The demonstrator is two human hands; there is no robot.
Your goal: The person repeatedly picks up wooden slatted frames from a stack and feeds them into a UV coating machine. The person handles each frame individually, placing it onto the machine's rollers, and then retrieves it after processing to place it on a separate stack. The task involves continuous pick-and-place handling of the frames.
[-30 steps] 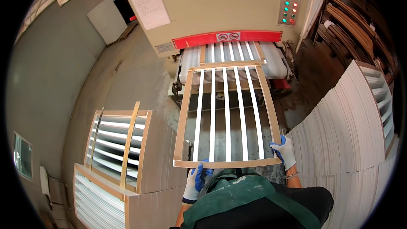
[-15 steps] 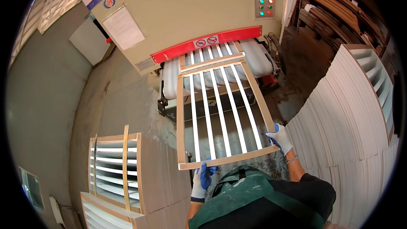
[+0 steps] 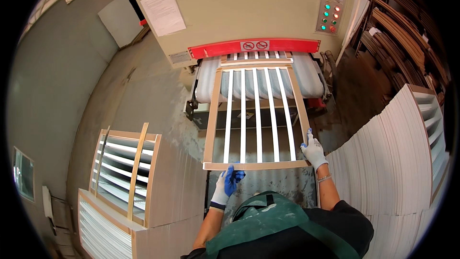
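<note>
A slatted frame (image 3: 258, 166) with brown rails and several white slats reaches from my hands to the conveyor belt (image 3: 206, 82), where its far end lies over the belt. My left hand (image 3: 227, 183), in a white glove with blue palm and fingers, is closed at the near rail, left of its middle; part of its grip is hidden. At the near right corner, my right hand (image 3: 314, 152), gloved likewise, grips the side rail. Just beyond, a second slatted frame (image 3: 256, 62) lies on the belt, partly under the machine's red guard (image 3: 215, 50).
The beige machine (image 3: 249, 9) carries a lit button panel (image 3: 330, 12). Stacked slatted frames (image 3: 177, 182) stand at my left with upright strips against them. A taller stack (image 3: 378, 163) rises at my right. Brown boards (image 3: 393, 33) fill a rack at far right.
The slatted frame in my hands has moved forward, farther over the belt. The second frame has gone deeper under the red guard. My view has shifted, and my arms reach farther out.
</note>
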